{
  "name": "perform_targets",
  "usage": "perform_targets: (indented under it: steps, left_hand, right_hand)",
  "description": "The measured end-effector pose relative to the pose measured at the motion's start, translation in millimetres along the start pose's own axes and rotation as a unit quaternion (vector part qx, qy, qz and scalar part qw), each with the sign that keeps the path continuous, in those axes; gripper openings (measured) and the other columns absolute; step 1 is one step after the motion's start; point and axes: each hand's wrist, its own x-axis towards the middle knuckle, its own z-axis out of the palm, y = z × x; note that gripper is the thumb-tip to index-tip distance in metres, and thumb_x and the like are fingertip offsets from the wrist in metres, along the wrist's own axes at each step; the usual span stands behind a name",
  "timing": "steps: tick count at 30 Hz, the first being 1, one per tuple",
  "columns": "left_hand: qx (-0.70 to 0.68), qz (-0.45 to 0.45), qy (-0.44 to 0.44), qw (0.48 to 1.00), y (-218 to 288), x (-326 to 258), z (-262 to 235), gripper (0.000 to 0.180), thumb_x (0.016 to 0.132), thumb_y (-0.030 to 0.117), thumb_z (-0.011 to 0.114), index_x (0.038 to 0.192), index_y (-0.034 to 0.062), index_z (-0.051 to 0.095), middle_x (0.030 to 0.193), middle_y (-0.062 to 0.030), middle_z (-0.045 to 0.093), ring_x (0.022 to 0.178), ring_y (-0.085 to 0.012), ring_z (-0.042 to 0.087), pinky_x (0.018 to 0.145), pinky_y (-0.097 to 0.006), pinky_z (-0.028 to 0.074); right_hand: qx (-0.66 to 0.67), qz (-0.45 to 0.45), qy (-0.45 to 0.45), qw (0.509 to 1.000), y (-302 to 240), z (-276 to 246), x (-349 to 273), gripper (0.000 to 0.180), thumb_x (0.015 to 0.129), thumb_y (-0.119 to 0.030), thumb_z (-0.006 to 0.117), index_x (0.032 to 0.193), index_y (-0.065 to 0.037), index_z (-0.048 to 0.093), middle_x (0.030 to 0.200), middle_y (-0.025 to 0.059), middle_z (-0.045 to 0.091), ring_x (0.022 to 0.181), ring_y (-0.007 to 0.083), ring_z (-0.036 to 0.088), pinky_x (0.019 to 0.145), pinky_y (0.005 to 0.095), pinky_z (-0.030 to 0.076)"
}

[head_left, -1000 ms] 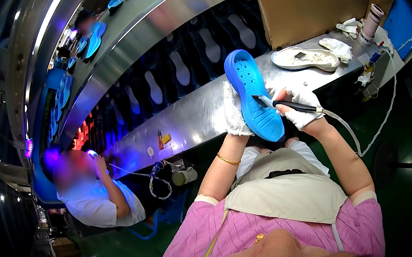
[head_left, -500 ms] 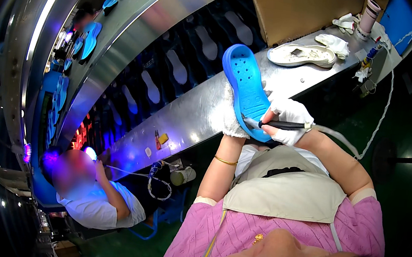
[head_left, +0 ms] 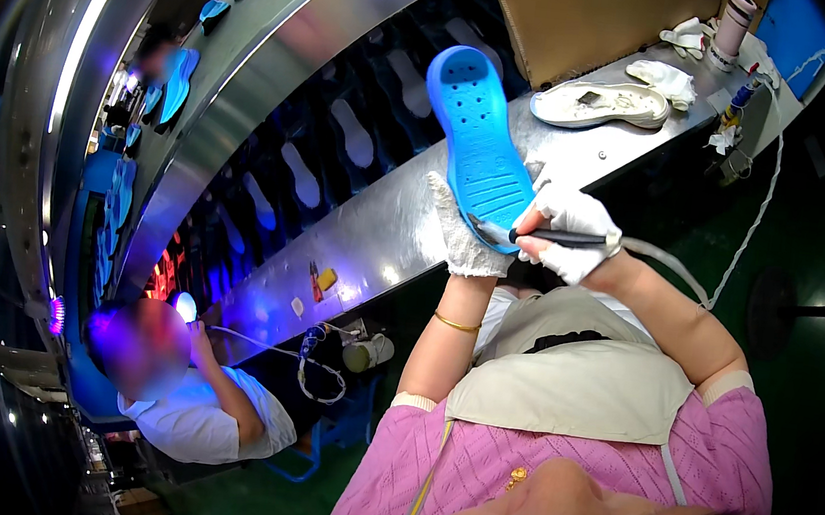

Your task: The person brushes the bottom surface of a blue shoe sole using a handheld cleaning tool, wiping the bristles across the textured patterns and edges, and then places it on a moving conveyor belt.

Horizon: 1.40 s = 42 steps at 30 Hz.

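My left hand (head_left: 466, 241), in a white knitted glove, supports a blue shoe sole (head_left: 486, 150) from below and from its near left edge. The sole is tilted up, its inner face toward me, with small holes at the far end and ribs at the near end. In my gloved right hand (head_left: 578, 213), bare fingertips pinch a slim brush (head_left: 567, 239) with a black handle and a pale hose. The brush's pale tip lies against the near end of the sole, by its rim. The left fingers are partly hidden behind the sole.
Beyond my hands runs a metal bench ledge (head_left: 383, 254); a white shoe sole (head_left: 599, 108) and a crumpled white glove (head_left: 664, 80) lie on it. A cardboard box (head_left: 598, 26) stands behind. Dark conveyor slots hold insole shapes (head_left: 352, 134). A co-worker (head_left: 206, 407) sits at left.
The blue sole has shifted left and up and turned more face-on to me. The brush tip has slid a little left and toward me, along the sole's near end.
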Motion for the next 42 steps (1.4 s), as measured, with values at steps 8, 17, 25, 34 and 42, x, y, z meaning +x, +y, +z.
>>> perform_targets:
  steps: [8,17,25,34,42]
  left_hand:
    - [0.136,0.087,-0.04,0.986,13.5,1.1,-0.1,0.055,0.096,0.05,0.031,0.133,0.0111,0.038,0.127,-0.0078,0.05,0.111,-0.0241,0.051,0.097,-0.042,0.042]
    - [-0.018,0.006,-0.059,0.998,20.6,10.3,8.7,0.073,0.087,0.063,0.039,0.132,0.0069,0.043,0.125,-0.0151,0.053,0.109,-0.0318,0.055,0.097,-0.047,0.042]
    - [0.08,0.004,0.014,0.997,31.8,20.0,19.8,0.077,0.085,0.066,0.038,0.13,0.0039,0.045,0.121,-0.0179,0.056,0.106,-0.0345,0.057,0.095,-0.049,0.044]
    - [0.092,-0.023,0.023,0.995,34.4,20.9,20.7,0.071,0.087,0.063,0.039,0.127,0.0043,0.047,0.119,-0.0164,0.057,0.104,-0.0314,0.059,0.092,-0.046,0.047]
    - [0.053,-0.047,0.003,0.997,37.9,23.7,34.3,0.074,0.086,0.062,0.042,0.131,0.0018,0.043,0.119,-0.0212,0.056,0.106,-0.0375,0.056,0.098,-0.055,0.039]
  right_hand:
    - [-0.03,-0.018,-0.012,0.999,8.1,4.3,-2.5,0.009,0.078,-0.003,0.067,0.085,-0.004,0.061,0.078,0.0054,0.062,0.073,0.0098,0.059,0.067,0.0251,0.048]
    - [0.008,-0.006,-0.059,0.998,11.5,-4.4,-0.1,0.009,0.077,0.005,0.065,0.082,-0.001,0.06,0.084,0.0055,0.061,0.071,0.0109,0.059,0.066,0.0248,0.05]
    - [0.069,0.042,-0.039,0.996,16.6,-12.4,3.5,0.009,0.077,0.003,0.066,0.085,-0.001,0.061,0.084,0.0068,0.062,0.073,0.0114,0.06,0.069,0.0251,0.049]
    - [0.235,0.167,-0.052,0.956,4.0,-21.4,5.1,0.013,0.079,0.003,0.063,0.088,-0.003,0.055,0.085,0.0061,0.061,0.076,0.0104,0.058,0.071,0.0248,0.048]
    - [0.234,0.205,-0.088,0.946,13.3,-14.7,-6.6,0.013,0.075,0.0,0.069,0.081,-0.002,0.057,0.078,0.005,0.062,0.07,0.0106,0.06,0.066,0.0241,0.05]
